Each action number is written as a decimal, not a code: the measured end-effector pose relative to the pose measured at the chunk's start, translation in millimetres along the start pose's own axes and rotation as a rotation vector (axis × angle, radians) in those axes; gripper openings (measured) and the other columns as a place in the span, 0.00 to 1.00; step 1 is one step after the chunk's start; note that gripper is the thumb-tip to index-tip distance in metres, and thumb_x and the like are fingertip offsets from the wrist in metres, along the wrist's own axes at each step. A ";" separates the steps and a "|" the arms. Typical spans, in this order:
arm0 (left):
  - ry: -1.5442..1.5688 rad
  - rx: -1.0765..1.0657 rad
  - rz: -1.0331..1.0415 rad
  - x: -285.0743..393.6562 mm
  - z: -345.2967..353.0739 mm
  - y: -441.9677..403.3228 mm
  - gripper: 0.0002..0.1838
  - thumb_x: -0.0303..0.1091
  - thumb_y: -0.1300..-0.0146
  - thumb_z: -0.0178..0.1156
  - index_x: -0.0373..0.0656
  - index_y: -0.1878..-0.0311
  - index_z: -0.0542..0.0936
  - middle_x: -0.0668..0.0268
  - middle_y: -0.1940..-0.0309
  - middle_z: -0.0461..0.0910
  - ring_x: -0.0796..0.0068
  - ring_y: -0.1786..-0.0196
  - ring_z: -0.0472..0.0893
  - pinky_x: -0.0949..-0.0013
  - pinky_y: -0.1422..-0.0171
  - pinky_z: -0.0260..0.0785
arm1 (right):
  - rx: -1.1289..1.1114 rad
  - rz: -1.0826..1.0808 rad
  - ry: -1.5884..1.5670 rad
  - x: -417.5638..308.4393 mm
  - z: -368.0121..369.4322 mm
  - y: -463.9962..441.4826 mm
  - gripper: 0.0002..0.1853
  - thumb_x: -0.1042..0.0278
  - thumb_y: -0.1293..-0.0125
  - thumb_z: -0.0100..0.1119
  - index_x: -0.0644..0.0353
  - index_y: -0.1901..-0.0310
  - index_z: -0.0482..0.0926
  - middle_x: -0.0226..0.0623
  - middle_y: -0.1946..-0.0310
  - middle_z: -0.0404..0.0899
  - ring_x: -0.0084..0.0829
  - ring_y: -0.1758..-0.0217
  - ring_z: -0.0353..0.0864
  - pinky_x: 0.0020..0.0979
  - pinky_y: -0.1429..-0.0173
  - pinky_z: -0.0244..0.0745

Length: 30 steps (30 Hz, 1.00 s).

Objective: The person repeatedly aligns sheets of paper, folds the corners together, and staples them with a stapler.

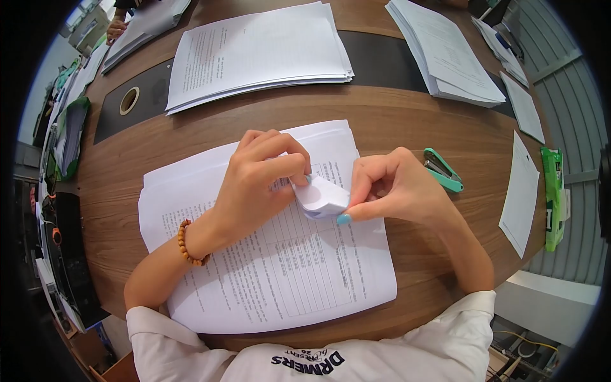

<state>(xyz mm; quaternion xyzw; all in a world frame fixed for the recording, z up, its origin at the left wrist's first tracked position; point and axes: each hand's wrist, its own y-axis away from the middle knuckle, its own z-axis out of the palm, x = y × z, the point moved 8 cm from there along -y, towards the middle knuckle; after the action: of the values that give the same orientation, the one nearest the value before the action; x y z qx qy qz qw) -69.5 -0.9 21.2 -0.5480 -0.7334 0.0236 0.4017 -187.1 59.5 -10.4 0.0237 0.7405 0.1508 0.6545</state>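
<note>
My left hand [259, 173] and my right hand [400, 190] meet over a stack of printed sheets [248, 286]. Between them is a small folded piece of white paper [324, 195], curled into a pointed, layered shape. The left thumb and fingers pinch its left side; the right thumb and index finger pinch its right corner. Beneath it, the top sheet of the stack carries lines of text and a table. A teal stapler [443, 170] lies on the table just right of my right hand, not touching it.
Thicker paper stacks sit at the back, one central [261, 48] and one to the right [445, 54]. A tape roll [129, 100] lies at left. A loose sheet [519, 194] and a green packet [554, 197] line the right edge. Another person's hand [116, 29] shows top left.
</note>
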 end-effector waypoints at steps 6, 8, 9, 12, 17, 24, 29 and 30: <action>0.005 -0.009 0.000 0.8 0.4 -0.6 0.12 0.15 0.65 0.61 0.44 0.82 0.71 0.75 0.74 0.76 0.76 0.67 0.73 0.71 0.56 0.60 | -0.091 -0.056 0.048 -3.5 6.5 -2.2 0.08 0.76 0.61 0.73 0.60 0.78 0.81 0.27 0.78 0.76 0.15 0.75 0.68 0.17 0.74 0.57; 0.012 0.003 -0.009 0.1 -0.1 -1.0 0.12 0.15 0.65 0.61 0.44 0.83 0.71 0.75 0.74 0.76 0.76 0.67 0.73 0.71 0.55 0.61 | -0.115 -0.073 0.076 -4.0 5.1 -3.2 0.08 0.76 0.61 0.73 0.59 0.78 0.81 0.27 0.77 0.76 0.15 0.75 0.68 0.17 0.74 0.57; 0.012 0.002 -0.007 0.9 -0.4 -1.4 0.12 0.15 0.65 0.61 0.44 0.83 0.71 0.75 0.74 0.76 0.76 0.67 0.73 0.71 0.55 0.61 | -0.143 -0.090 0.108 -5.0 6.0 -2.8 0.08 0.76 0.61 0.73 0.59 0.77 0.81 0.26 0.77 0.76 0.15 0.75 0.68 0.17 0.74 0.57; 0.019 -0.013 -0.030 0.4 -0.2 -2.1 0.12 0.15 0.65 0.62 0.44 0.84 0.71 0.74 0.74 0.77 0.76 0.67 0.74 0.71 0.54 0.61 | -0.145 -0.093 0.111 -3.0 4.4 -2.7 0.09 0.75 0.61 0.73 0.59 0.76 0.82 0.27 0.76 0.77 0.15 0.74 0.68 0.17 0.74 0.57; 0.011 -0.005 -0.018 -0.1 0.1 -1.1 0.13 0.15 0.65 0.63 0.45 0.84 0.71 0.74 0.74 0.77 0.76 0.67 0.74 0.71 0.54 0.61 | -0.120 -0.099 0.067 -3.1 3.5 -1.4 0.09 0.75 0.61 0.72 0.59 0.75 0.82 0.28 0.74 0.77 0.15 0.74 0.68 0.16 0.74 0.57; 0.013 -0.006 -0.012 1.0 -0.4 -1.3 0.13 0.16 0.65 0.64 0.45 0.83 0.71 0.75 0.74 0.77 0.76 0.67 0.74 0.71 0.55 0.61 | 0.048 -0.285 0.186 -27.5 3.7 4.6 0.08 0.69 0.54 0.69 0.58 0.70 0.83 0.27 0.73 0.77 0.15 0.75 0.67 0.17 0.77 0.62; 0.017 0.002 0.017 1.7 -0.8 -1.2 0.13 0.17 0.65 0.64 0.45 0.83 0.70 0.75 0.74 0.76 0.76 0.67 0.73 0.71 0.56 0.60 | 0.071 -0.417 0.377 -38.1 14.3 8.8 0.07 0.73 0.51 0.65 0.60 0.68 0.82 0.30 0.73 0.77 0.18 0.75 0.71 0.18 0.74 0.64; 0.016 0.004 0.017 1.7 -0.6 -1.2 0.13 0.17 0.65 0.64 0.45 0.83 0.70 0.75 0.74 0.76 0.76 0.67 0.73 0.71 0.56 0.60 | 0.090 -0.402 0.379 -35.6 12.5 8.3 0.07 0.77 0.51 0.63 0.62 0.67 0.82 0.34 0.72 0.78 0.19 0.74 0.73 0.17 0.72 0.65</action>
<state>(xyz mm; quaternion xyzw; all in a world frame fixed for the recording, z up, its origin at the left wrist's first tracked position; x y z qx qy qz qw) -70.2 -0.3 23.1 -0.5534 -0.7255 0.0239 0.4084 -171.2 61.5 24.7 -0.1232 0.8456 -0.0132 0.5193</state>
